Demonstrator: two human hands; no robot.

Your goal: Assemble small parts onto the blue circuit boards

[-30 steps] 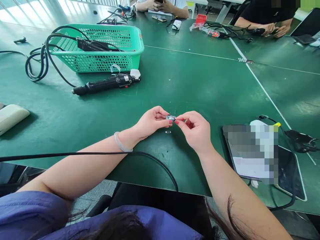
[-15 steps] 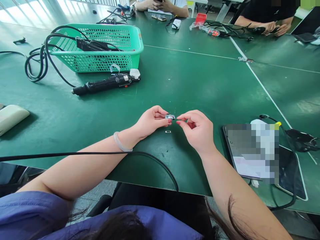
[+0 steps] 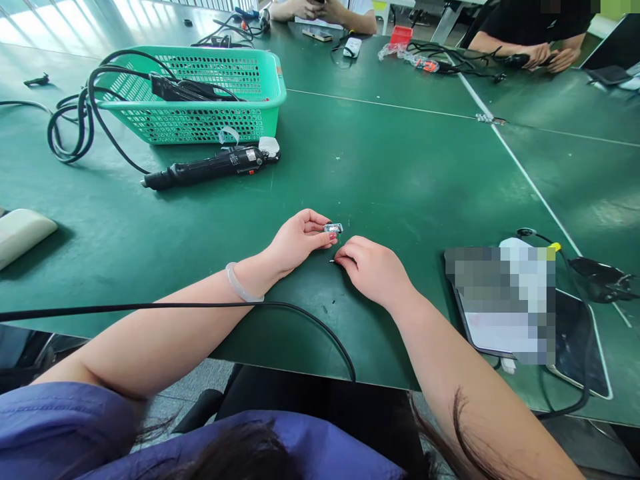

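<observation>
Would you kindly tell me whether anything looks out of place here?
A black cable crosses in front of the left forearm, where it might snag; whether it touches is unclear. Loops of cord also spill from the green basket onto the table, untidily.

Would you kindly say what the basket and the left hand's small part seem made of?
Basket: probably moulded plastic, slightly glossy, judging by its even green and regular holes.
Small part in the left hand: perhaps metal or clear plastic, given its silvery glints; too small to tell.
</observation>
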